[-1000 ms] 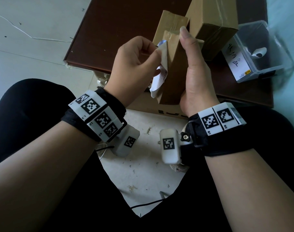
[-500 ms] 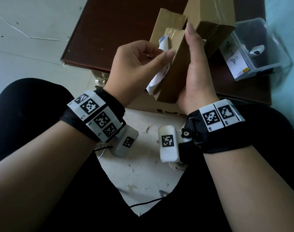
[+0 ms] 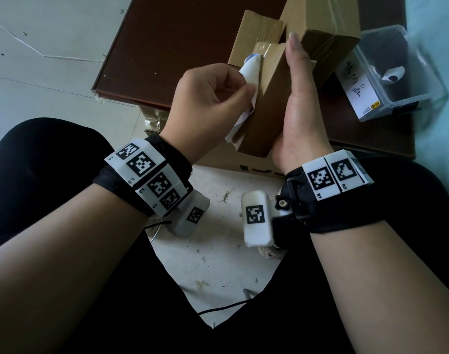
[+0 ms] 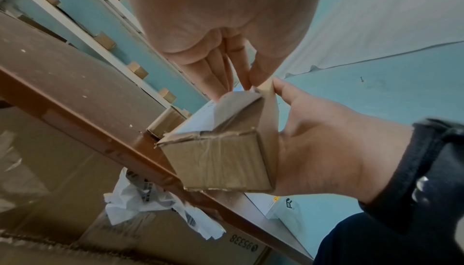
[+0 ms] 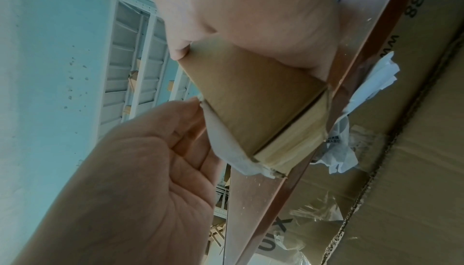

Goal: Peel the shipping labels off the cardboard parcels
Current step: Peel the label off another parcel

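Observation:
A small brown cardboard parcel [image 3: 266,108] stands on end above my lap. My right hand [image 3: 298,103] grips it from the right, thumb lying up along its near edge. A white shipping label [image 3: 249,72] is partly lifted off the parcel's left face and curls outward. My left hand [image 3: 240,83] pinches the loose label between thumb and fingers. The left wrist view shows the fingertips [image 4: 248,84] on the label [image 4: 233,110] at the parcel's [image 4: 226,160] upper edge. In the right wrist view the label [image 5: 226,146] hangs off the parcel [image 5: 256,100] beside the left hand [image 5: 155,170].
Two more taped parcels [image 3: 254,34] [image 3: 323,26] lie on the dark brown table [image 3: 167,47] just behind my hands. A clear plastic box [image 3: 402,72] sits at its right end. Crumpled peeled labels [image 4: 150,199] lie in a large carton [image 3: 231,162] under the table.
My left hand has re-pinched the label and pulled more of it away from the parcel's left face. The right hand keeps the parcel upright, with little movement.

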`<action>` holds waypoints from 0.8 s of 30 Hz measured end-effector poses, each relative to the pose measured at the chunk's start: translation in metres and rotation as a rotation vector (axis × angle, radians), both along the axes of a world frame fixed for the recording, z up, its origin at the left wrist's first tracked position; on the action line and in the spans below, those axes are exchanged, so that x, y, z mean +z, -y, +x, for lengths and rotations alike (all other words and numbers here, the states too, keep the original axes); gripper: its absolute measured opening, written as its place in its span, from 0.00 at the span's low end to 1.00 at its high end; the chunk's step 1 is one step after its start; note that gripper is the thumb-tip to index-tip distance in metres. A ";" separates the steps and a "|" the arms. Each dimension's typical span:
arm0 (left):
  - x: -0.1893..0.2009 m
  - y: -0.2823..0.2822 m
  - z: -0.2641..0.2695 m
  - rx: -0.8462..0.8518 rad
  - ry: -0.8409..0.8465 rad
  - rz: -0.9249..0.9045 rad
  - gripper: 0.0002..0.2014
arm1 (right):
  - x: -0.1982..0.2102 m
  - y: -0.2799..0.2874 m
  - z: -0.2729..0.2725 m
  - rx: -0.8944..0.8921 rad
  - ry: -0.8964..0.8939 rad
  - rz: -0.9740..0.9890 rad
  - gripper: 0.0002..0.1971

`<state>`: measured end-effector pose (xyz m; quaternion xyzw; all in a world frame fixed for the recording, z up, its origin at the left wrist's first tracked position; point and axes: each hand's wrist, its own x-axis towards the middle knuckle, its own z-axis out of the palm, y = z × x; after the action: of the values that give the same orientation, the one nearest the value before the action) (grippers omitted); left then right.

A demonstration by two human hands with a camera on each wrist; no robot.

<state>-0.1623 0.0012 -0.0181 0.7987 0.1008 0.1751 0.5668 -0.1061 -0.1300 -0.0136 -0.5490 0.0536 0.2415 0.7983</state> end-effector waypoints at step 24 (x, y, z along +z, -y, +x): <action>0.000 -0.003 0.002 0.030 0.027 0.043 0.07 | -0.004 0.004 0.004 0.031 -0.009 -0.144 0.62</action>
<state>-0.1606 0.0044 -0.0186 0.8066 0.1014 0.1967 0.5480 -0.1017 -0.1339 -0.0181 -0.6048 0.0660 0.2516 0.7527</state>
